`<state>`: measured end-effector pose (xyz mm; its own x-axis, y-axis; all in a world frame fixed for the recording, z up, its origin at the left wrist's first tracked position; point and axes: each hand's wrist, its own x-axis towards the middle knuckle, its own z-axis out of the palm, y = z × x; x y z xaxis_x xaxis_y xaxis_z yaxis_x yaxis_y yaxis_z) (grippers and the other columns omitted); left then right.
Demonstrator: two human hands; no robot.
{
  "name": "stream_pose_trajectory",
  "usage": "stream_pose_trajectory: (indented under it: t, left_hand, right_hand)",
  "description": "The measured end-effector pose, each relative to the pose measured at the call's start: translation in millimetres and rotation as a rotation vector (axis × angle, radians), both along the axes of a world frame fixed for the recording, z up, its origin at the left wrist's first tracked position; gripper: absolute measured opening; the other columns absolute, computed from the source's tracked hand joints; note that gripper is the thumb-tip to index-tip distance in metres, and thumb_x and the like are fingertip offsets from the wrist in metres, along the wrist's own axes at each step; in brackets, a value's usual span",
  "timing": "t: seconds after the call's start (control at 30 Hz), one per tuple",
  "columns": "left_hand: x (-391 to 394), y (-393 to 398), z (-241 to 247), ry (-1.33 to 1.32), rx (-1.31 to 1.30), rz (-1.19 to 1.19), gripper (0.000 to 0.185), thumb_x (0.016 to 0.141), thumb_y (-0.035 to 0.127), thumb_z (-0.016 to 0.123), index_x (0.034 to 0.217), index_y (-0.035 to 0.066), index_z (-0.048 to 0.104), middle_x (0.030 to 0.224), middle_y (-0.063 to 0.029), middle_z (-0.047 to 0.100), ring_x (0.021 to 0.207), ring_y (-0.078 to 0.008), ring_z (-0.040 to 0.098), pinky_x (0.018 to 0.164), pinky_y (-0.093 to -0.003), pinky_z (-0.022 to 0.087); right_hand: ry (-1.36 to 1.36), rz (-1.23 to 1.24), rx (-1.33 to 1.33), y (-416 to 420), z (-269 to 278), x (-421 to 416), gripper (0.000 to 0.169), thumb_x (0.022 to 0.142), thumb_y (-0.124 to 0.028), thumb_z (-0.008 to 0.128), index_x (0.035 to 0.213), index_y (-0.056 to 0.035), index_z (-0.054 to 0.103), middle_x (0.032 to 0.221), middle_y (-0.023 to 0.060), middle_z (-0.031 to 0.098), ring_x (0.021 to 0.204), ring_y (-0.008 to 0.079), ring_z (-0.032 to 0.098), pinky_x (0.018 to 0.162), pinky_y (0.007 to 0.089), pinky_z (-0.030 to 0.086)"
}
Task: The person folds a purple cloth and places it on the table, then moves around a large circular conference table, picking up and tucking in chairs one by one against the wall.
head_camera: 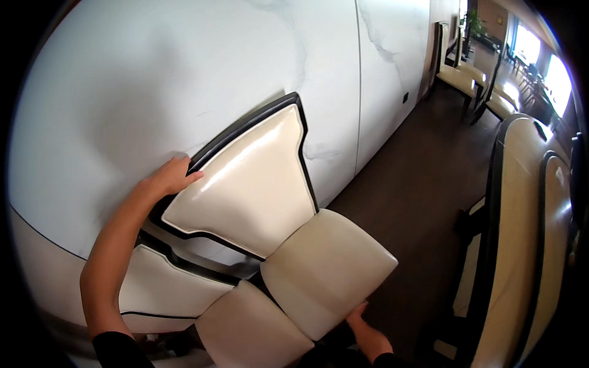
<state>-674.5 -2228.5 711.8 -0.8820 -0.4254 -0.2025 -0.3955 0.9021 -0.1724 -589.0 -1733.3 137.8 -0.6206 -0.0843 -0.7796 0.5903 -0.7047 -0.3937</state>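
A dining chair with a dark frame has a glossy cream padded backrest (248, 179) and a cream seat cushion (326, 271). My left hand (172, 175) grips the upper left corner of its back, thumb on the front padding. At the front edge of the seat, my right hand (361, 317) holds on from the side, its fingers partly hidden under the cushion. A second matching chair, with its seat (253, 326) and back (170, 283), stands close beside it on the left. My left forearm passes in front of that second back.
Behind the chairs rises a white marbled wall panel (322, 55) with a small black socket (405, 97). Brown floor (414, 184) runs along it. Tall cream chair backs (520, 230) stand at the right. More chairs (455, 78) line the far wall, near a plant (474, 23).
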Motion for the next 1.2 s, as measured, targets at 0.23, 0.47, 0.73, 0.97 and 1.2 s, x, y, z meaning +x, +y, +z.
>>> stream_pose_trajectory:
  t: [0.23, 0.47, 0.73, 0.97, 1.2]
  left_hand:
    - [-15, 49, -2, -0.060, -0.310, 0.020, 0.033, 0.088, 0.030, 0.051, 0.091, -0.001, 0.062, 0.085, -0.0198, 0.063, 0.082, -0.0375, 0.061, 0.068, -0.0441, 0.050]
    - [34, 289, -70, 0.492, 0.959, 0.008, 0.017, 0.086, 0.017, 0.053, 0.079, 0.002, 0.055, 0.065, -0.0112, 0.058, 0.059, -0.0154, 0.057, 0.058, -0.0328, 0.046]
    - [43, 502, -76, 0.229, 1.484, -0.009, 0.031, 0.092, 0.029, 0.053, 0.085, 0.000, 0.061, 0.058, -0.0009, 0.052, 0.051, -0.0070, 0.049, 0.047, -0.0227, 0.040]
    - [-85, 559, -101, 0.356, 1.740, 0.113, 0.039, 0.089, 0.028, 0.058, 0.059, 0.010, 0.040, 0.051, 0.0011, 0.042, 0.046, -0.0071, 0.039, 0.046, -0.0239, 0.032]
    - [-276, 571, -32, 0.446, 2.098, 0.343, 0.048, 0.084, 0.011, 0.062, 0.053, 0.017, 0.026, 0.047, 0.0044, 0.028, 0.041, -0.0064, 0.025, 0.042, -0.0248, 0.022]
  right_hand:
    - [-0.131, 0.668, 0.363, 39, 61, 1, 0.056, 0.087, -0.041, 0.051, 0.129, -0.0035, 0.044, 0.118, 0.0061, 0.054, 0.093, 0.0213, 0.056, 0.081, 0.0330, 0.043]
    - [0.100, 0.559, 0.240, 140, 261, -18, 0.029, 0.092, -0.023, 0.048, 0.113, -0.0038, 0.052, 0.107, 0.0124, 0.060, 0.091, 0.0249, 0.061, 0.078, 0.0353, 0.051]
    - [0.352, 0.052, 0.277, 290, 406, -81, 0.029, 0.092, -0.021, 0.046, 0.111, 0.0007, 0.052, 0.102, 0.0137, 0.061, 0.089, 0.0235, 0.061, 0.081, 0.0367, 0.051]
    - [0.350, -0.083, 0.302, 325, 401, -169, 0.029, 0.091, -0.020, 0.048, 0.112, 0.0005, 0.052, 0.101, 0.0134, 0.061, 0.089, 0.0232, 0.061, 0.079, 0.0356, 0.051]
    - [0.388, -0.207, 0.303, 302, 396, -372, 0.028, 0.091, -0.020, 0.049, 0.111, -0.0008, 0.053, 0.098, 0.0120, 0.062, 0.086, 0.0205, 0.061, 0.076, 0.0332, 0.051]
